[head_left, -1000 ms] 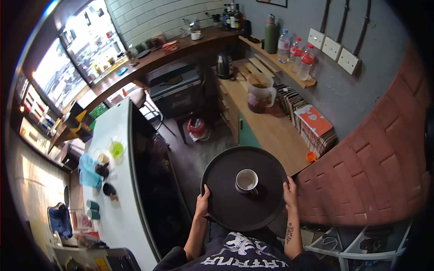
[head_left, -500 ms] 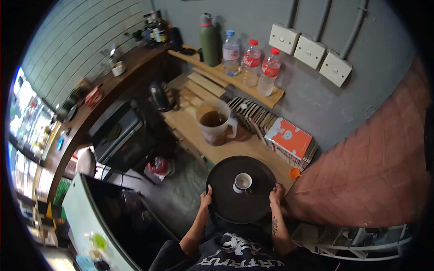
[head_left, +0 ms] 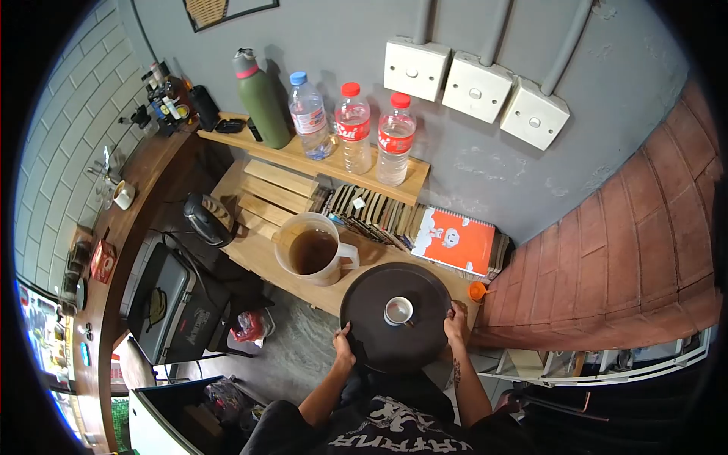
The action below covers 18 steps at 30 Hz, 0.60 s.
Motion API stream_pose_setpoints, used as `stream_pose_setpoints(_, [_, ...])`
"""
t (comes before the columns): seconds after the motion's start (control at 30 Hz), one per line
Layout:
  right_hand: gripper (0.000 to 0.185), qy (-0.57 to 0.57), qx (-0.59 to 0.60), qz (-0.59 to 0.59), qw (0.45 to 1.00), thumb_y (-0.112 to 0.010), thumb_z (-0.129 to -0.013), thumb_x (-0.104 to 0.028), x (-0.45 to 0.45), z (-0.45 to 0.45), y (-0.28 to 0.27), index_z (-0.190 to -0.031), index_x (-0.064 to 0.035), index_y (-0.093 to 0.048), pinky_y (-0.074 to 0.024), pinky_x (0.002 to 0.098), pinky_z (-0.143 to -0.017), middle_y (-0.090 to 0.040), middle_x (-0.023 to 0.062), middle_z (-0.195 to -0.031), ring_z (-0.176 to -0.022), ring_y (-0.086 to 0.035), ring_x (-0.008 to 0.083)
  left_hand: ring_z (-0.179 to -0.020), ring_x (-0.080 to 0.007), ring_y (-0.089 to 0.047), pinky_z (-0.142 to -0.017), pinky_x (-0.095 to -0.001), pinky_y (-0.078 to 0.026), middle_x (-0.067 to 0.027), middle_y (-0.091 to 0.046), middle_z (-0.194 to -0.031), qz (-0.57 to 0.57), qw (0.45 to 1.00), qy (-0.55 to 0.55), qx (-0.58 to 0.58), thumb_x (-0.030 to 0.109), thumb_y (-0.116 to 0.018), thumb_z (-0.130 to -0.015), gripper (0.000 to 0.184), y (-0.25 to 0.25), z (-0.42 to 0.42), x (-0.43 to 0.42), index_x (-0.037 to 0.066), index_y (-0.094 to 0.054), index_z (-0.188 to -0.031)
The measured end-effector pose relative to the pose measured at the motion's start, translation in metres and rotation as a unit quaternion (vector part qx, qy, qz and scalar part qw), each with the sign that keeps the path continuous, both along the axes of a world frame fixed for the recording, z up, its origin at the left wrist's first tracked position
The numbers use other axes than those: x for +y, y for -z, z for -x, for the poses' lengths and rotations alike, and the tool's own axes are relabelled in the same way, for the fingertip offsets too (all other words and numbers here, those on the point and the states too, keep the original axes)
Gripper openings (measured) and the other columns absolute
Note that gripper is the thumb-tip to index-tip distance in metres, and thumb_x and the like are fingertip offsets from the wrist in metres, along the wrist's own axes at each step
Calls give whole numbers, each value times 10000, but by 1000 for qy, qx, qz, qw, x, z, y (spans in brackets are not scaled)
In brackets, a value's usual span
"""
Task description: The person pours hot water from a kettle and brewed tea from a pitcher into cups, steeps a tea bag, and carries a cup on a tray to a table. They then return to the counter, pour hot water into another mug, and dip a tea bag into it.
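Note:
A round dark brown serving tray (head_left: 371, 341) is held level in front of my body, over the near edge of the wooden counter. My left hand (head_left: 343, 346) grips its left rim, thumb on top. On the opposite rim my right hand (head_left: 455, 324) is closed the same way. Near the tray's middle stands a small cup (head_left: 398, 310), its handle toward my right hand and a little residue or liquid inside. Just beyond the tray, a plastic pitcher (head_left: 309, 254) with brown liquid sits on the counter. The fingers under the tray are hidden.
On the wall shelf stand a green flask (head_left: 262, 102) and several plastic bottles (head_left: 353, 129). Books and an orange notebook (head_left: 455, 240) line the wooden counter (head_left: 258, 250). A black kettle (head_left: 208, 220) is at left, an orange scoop (head_left: 476, 291) at right, beside a brick wall (head_left: 591, 258).
My view has turned to the right and come nearer the counter. The tray, in both hands with the cup on it, now overlaps the counter's near edge more.

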State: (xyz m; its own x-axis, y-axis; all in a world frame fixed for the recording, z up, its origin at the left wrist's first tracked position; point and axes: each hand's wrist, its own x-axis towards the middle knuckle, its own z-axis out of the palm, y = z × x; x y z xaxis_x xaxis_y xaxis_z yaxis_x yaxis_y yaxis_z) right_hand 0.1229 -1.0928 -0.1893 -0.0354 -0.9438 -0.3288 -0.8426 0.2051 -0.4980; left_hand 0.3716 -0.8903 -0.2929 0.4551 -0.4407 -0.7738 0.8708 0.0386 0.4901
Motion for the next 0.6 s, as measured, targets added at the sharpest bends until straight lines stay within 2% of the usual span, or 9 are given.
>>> stream_pose_setpoints(0.07, [412,-8,-190,21,981,-517,-936,-117,-13,19,63,-1347,-131,-542,-444,403,-1016,-556,114,-1320,-1259,-526,305,-1001,-270,-605,-880,-443,-522,-122,-614,-1077,6,1000,-8,8,234,-710,-887,292,17,-3,-5,92,-525,-1063])
stream_pose_setpoints(0.1, [412,-7,-193,18,981,-517,-936,-117,-7,16,54,-1347,-131,-542,-444,403,-1016,-556,114,-1320,-1259,-526,305,-1033,-277,-590,-904,-453,-511,-130,-601,-1107,0,1000,-3,-8,242,-716,-877,329,22,-4,-9,87,-515,-1086])
stream_pose_setpoints(0.17, [452,-86,-24,245,965,-552,-899,-77,5,4,9,-1348,-127,-542,-454,405,-992,-580,128,-1247,-1193,-555,306,-1115,-296,-561,-970,-472,-476,-160,-589,-1166,-18,1000,1,-16,278,-719,-859,401,35,-5,-22,70,-515,-1133])
stream_pose_setpoints(0.27, [500,-154,-23,191,969,-577,-861,-26,15,-6,-38,-1350,-122,-539,-450,425,-987,-584,171,-1162,-1152,-551,334,-1104,-293,-569,-962,-467,-484,-171,-576,-1181,6,999,23,45,287,-726,-849,444,17,-3,-26,48,-509,-1154])
stream_pose_setpoints(0.33, [469,-188,-112,204,954,-622,-878,-28,10,0,-7,-1332,-116,-550,-514,390,-874,-602,150,-1068,-1019,-622,285,-1130,-289,-568,-976,-462,-480,-179,-571,-1240,3,999,32,30,300,-662,-897,438,-4,0,-30,16,-524,-1200])
stream_pose_setpoints(0.4, [435,-219,-269,-102,932,-675,-897,-79,8,1,-11,-1315,-101,-557,-544,313,-719,-610,95,-967,-863,-668,182,-1157,-284,-567,-990,-457,-476,-187,-565,-1299,-2,999,35,16,313,-597,-944,452,-27,7,-34,-17,-539,-1247])
stream_pose_setpoints(0.47, [407,-277,-306,-111,904,-695,-913,-109,7,2,1,-1297,-82,-564,-524,246,-624,-606,47,-907,-724,-648,98,-1098,-270,-587,-933,-428,-507,-180,-587,-1203,-153,984,35,-80,310,-640,-931,548,-37,15,-35,-31,-442,-1312])
stream_pose_setpoints(0.5, [405,-279,-327,-155,890,-692,-916,-105,6,0,2,-1299,-79,-561,-528,254,-630,-606,50,-905,-723,-651,109,-1037,-255,-599,-846,-391,-525,-171,-577,-1154,-72,992,75,-65,310,-688,-910,676,1,9,-20,-31,-316,-1360])
stream_pose_setpoints(0.6, [358,-288,-350,-229,862,-660,-958,-154,3,-9,9,-1282,-52,-548,-525,247,-639,-612,43,-886,-703,-651,112,-1092,-290,-569,-888,-408,-517,-210,-502,-1239,-156,964,153,-150,398,-730,-859,861,-44,29,-6,35,-186,-1418])
